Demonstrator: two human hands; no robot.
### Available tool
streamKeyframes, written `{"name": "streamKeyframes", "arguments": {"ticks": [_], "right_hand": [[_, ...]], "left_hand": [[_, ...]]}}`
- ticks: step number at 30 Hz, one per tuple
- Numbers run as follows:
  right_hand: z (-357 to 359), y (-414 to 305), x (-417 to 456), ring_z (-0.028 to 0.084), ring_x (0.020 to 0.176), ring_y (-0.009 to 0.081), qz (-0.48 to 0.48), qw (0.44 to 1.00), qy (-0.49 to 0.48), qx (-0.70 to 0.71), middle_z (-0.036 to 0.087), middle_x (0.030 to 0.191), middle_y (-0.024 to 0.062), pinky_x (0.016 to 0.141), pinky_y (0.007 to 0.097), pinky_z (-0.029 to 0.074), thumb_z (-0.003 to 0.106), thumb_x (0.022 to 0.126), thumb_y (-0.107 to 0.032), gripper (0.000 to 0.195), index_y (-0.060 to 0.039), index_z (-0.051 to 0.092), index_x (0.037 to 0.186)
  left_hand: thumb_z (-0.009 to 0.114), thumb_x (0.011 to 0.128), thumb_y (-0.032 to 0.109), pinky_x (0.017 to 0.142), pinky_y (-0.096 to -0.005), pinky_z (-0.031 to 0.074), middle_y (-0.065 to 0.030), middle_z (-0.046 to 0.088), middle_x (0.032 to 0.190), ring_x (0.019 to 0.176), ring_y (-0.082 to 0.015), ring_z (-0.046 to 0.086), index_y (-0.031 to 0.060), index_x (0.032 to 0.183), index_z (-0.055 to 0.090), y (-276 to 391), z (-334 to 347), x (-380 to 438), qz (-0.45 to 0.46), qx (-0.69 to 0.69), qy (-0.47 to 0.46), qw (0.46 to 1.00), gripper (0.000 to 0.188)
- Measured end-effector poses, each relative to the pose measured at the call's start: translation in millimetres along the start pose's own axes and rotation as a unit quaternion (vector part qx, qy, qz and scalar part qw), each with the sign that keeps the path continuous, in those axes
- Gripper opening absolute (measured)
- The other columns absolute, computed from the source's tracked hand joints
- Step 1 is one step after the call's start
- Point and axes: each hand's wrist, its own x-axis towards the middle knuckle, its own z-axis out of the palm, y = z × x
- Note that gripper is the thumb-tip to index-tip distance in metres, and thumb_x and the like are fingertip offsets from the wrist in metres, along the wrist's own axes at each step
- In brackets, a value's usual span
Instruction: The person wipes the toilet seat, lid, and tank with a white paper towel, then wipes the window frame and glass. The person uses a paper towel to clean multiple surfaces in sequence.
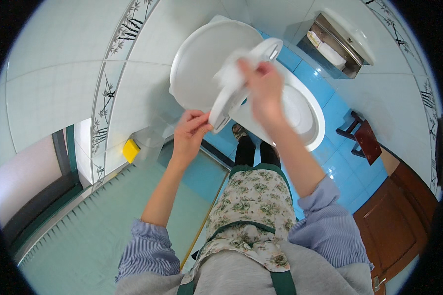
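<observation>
My left hand (192,132) grips one end of the white toilet seat (222,108), which stands raised between the toilet lid and the bowl. My right hand (264,90) is blurred and holds a white cloth or tissue (234,70) against the seat's upper part. Behind the seat, the round white toilet lid (203,51) is lifted up. The white toilet bowl (315,114) lies open below and to the right of my right hand.
A metal paper holder (347,75) with its lid raised is on the right wall. A dark red wooden stool (367,142) stands on blue floor tiles, near a brown door (395,214). At left are a glass panel (133,228) and a yellow sponge (131,151).
</observation>
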Motion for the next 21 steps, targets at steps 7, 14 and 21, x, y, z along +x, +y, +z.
{"name": "streamKeyframes", "arguments": {"ticks": [7, 14, 21], "right_hand": [[59.2, 82.9, -65.7, 0.058, 0.069, 0.0276, -0.181, 0.974, -0.056, -0.12, 0.057, 0.075, 0.0143, 0.062, 0.0362, 0.046, 0.067, 0.074, -0.013, 0.022, -0.0004, 0.051, 0.083], [114.2, 37.2, -10.1, 0.06, 0.068, 0.0272, -0.19, 0.965, 0.001, -0.182, 0.061, 0.075, 0.0151, 0.064, 0.036, 0.048, 0.068, 0.073, -0.018, 0.027, 0.0027, 0.054, 0.085], [127.4, 84.0, -36.6, 0.055, 0.078, 0.0364, -0.172, 0.959, -0.043, -0.221, 0.055, 0.084, 0.018, 0.067, 0.0427, 0.044, 0.064, 0.072, -0.005, 0.021, 0.0009, 0.05, 0.087]], "left_hand": [[0.049, 0.082, -0.01, 0.077, -0.0269, 0.047, -0.0085, 0.061, 0.104, 0.087, -0.016, 0.058, -0.0025, 0.105, 0.059, 9.8, -45.4, 15.1, -0.029, 0.154, 0.017, 0.987, 0.027], [0.059, 0.085, 0.005, 0.082, -0.025, 0.047, -0.0107, 0.063, 0.107, 0.098, -0.0143, 0.059, -0.0006, 0.116, 0.058, 59.5, -90.9, 60.4, 0.03, 0.185, 0.113, 0.976, 0.032], [0.066, 0.081, 0.018, 0.068, -0.0275, 0.046, -0.0076, 0.056, 0.096, 0.082, -0.0173, 0.055, 0.0121, 0.111, 0.064, 58.6, -60.3, 157.0, 0.183, 0.269, 0.026, 0.945, 0.031]]}}
